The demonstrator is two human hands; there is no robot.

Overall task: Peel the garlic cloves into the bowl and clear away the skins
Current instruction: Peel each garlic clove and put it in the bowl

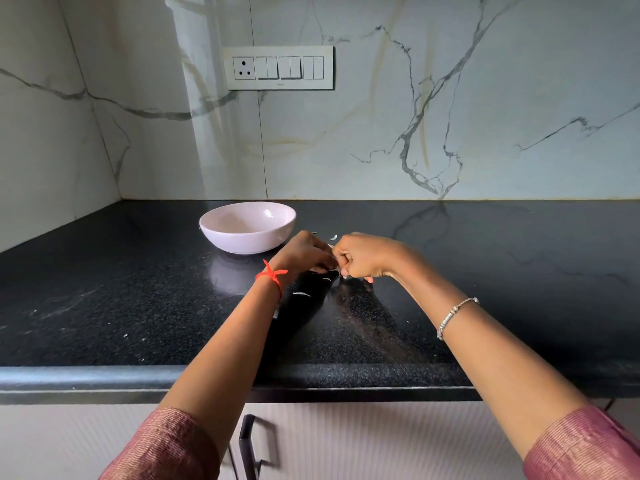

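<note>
Your left hand [304, 252] and right hand [363, 256] meet just right of the bowl [221, 233], low over the counter [138, 306]. Both grips are curled, fingertips pressed together. They seem to pinch a clove between them, though your knuckles hide it. Skins [302, 294] lie scattered right of the bowl and below your wrists. Squeeze too hard and the slick clove could shoot out past the bowl or off the counter. With flakes this near the bowl, a careless sweep of your wrist could flick skin in with the garlic.
</note>
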